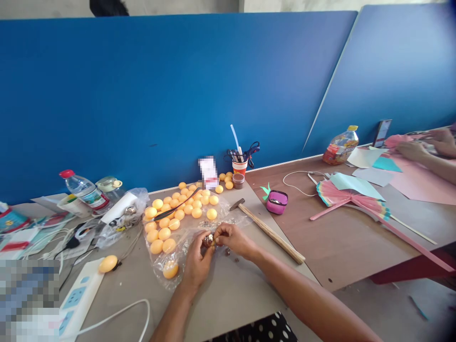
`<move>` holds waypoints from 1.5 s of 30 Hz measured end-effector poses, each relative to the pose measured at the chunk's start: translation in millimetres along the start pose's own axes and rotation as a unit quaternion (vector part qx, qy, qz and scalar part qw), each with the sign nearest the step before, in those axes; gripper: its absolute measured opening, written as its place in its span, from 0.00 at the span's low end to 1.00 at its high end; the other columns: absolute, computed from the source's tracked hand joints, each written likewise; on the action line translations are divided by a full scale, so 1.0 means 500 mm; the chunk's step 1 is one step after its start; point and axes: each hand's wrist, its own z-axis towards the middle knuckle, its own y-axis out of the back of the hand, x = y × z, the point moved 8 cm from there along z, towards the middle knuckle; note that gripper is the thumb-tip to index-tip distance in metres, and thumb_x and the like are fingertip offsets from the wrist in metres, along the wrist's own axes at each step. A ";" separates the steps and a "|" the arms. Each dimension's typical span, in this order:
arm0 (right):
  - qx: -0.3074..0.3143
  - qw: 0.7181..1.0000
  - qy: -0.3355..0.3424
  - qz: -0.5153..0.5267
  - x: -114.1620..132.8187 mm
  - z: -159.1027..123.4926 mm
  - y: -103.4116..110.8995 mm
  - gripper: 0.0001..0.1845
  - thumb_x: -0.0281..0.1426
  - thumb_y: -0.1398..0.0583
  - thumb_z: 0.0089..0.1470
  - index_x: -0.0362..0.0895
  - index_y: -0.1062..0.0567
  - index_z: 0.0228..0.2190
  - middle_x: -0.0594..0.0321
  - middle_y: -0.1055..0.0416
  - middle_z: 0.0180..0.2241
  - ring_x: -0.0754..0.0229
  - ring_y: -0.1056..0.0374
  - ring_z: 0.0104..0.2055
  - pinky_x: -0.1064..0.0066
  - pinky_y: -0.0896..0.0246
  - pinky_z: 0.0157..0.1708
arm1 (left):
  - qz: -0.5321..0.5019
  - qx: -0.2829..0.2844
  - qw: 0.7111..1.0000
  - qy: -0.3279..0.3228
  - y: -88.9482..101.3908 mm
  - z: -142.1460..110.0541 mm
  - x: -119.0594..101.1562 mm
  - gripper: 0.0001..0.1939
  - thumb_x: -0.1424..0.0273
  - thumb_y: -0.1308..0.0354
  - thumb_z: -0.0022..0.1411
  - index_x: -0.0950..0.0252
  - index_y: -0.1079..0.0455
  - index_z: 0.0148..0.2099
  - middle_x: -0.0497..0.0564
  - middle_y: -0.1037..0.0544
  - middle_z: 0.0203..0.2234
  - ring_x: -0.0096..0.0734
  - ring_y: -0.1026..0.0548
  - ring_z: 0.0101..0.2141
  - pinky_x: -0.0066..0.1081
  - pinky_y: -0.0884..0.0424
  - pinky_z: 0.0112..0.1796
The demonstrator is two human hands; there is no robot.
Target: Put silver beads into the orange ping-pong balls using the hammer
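A small shiny metallic ball (208, 240) sits in my left hand (196, 260), whose fingers are curled around it. My right hand (233, 239) meets it from the right, fingertips pinched at the ball's edge; whatever they pinch is too small to make out. Both hands are above the table, at the near right edge of a clear plastic bag (160, 270). Many orange balls (179, 214) lie on and around the bag, one orange ball (170, 269) close to my left wrist. Small dark bits (228, 252) lie below my right hand.
A wooden-handled hammer (272, 232) lies to the right, near a purple pouch (277, 202). A paper cup of pens (240, 166) stands by the blue partition (178, 95). Left are a bottle (87, 192) and a power strip (80, 297). Another person's hands (413, 151) work at far right.
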 end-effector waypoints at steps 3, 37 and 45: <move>-0.004 1.000 -0.015 0.007 -0.008 0.001 0.002 0.04 0.23 0.44 0.37 0.41 0.29 0.21 0.69 0.34 0.20 0.67 0.42 0.23 0.75 0.48 0.26 | 0.009 0.002 1.000 -0.014 0.000 -0.001 -0.003 0.17 0.73 0.44 0.58 0.60 0.32 0.50 0.55 0.28 0.45 0.39 0.28 0.46 0.40 0.31 0.46; -0.020 0.999 -0.010 0.032 0.030 -0.002 0.034 0.06 0.32 0.40 0.43 0.42 0.32 0.23 0.71 0.37 0.16 0.68 0.43 0.19 0.76 0.50 0.22 | -0.090 0.001 0.990 0.106 -0.007 0.000 0.022 0.21 0.64 0.41 0.58 0.62 0.35 0.52 0.54 0.25 0.40 0.36 0.25 0.39 0.36 0.28 0.39; 0.089 0.956 -0.014 -0.281 0.057 -0.025 0.076 0.04 0.24 0.41 0.39 0.44 0.27 0.19 0.68 0.30 0.21 0.65 0.38 0.25 0.74 0.48 0.25 | -0.226 -0.020 0.964 0.136 -0.003 0.009 0.029 0.22 0.61 0.39 0.56 0.62 0.36 0.50 0.52 0.23 0.38 0.35 0.23 0.38 0.36 0.28 0.42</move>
